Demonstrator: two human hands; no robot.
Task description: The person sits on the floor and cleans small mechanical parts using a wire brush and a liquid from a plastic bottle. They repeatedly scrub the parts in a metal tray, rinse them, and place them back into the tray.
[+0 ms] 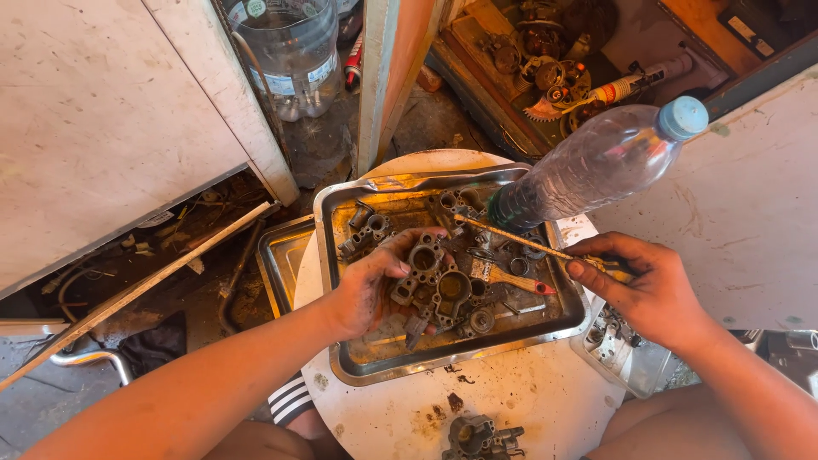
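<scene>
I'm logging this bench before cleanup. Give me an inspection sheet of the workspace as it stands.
Surface: round white table, stained, rust flecks.
Job's things: grimy metal engine part over the metal tray; thin rod tool.
Clutter: paintbrush, small parts in tray, clear bottle, second part at table edge.
Grippers: left hand grips the engine part; right hand holds the rod tool.
Cables: loose wires under the left panel.
Surroundings: big water jug, crate of metal parts.

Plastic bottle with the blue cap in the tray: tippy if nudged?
Probably. The plastic bottle looks nearly empty, so likely light, and it leans from the metal tray. It's round, so it may roll. The right hand is close.
</scene>
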